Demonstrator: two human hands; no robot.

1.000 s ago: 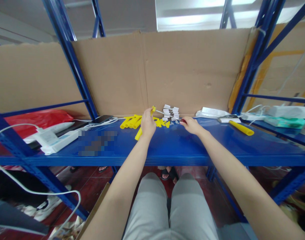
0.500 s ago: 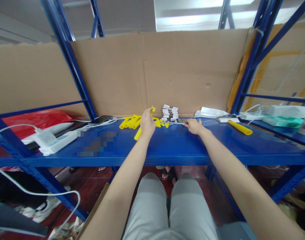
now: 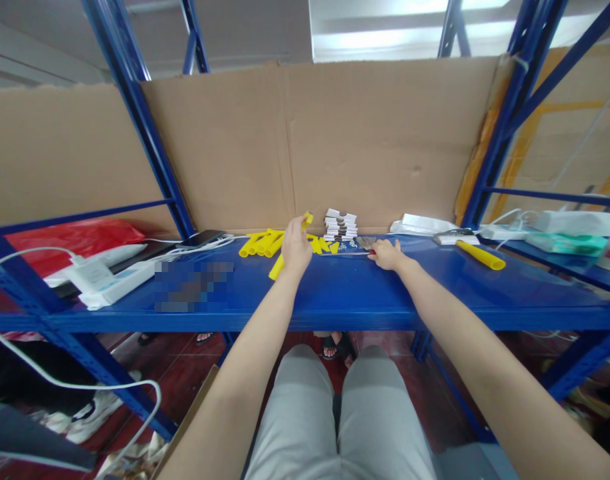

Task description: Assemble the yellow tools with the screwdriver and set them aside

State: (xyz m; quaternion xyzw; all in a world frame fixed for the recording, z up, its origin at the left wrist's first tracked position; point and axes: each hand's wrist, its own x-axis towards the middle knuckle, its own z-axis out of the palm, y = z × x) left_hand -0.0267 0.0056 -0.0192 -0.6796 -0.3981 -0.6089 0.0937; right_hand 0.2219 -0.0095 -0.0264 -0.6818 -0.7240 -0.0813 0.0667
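My left hand [image 3: 297, 248] is closed around a yellow tube [image 3: 276, 269]. The tube's lower end sticks out below my palm, and a yellow end shows above my fingertips. On the blue shelf, my right hand [image 3: 386, 255] is closed on a thin metal rod with a red handle [image 3: 353, 254]. The rod points left, low over the shelf; my fingers hide most of the handle. Small cut yellow pieces [image 3: 325, 245] lie between my hands. Behind them stands a stack of small white pieces [image 3: 340, 226] with dark marks. Small greyish pieces [image 3: 367, 243] lie beside my right fingers.
Several yellow tubes [image 3: 261, 243] lie left of my left hand. Another yellow tube [image 3: 481, 255] rests at the right. A white power strip [image 3: 117, 285] with cables is on the left, and a cardboard sheet [image 3: 375, 140] closes off the back.
The rod in my right hand has dropped lower, away from the small yellow pieces, and my right hand has shifted slightly down. My left hand stays nearly still with the yellow tube.
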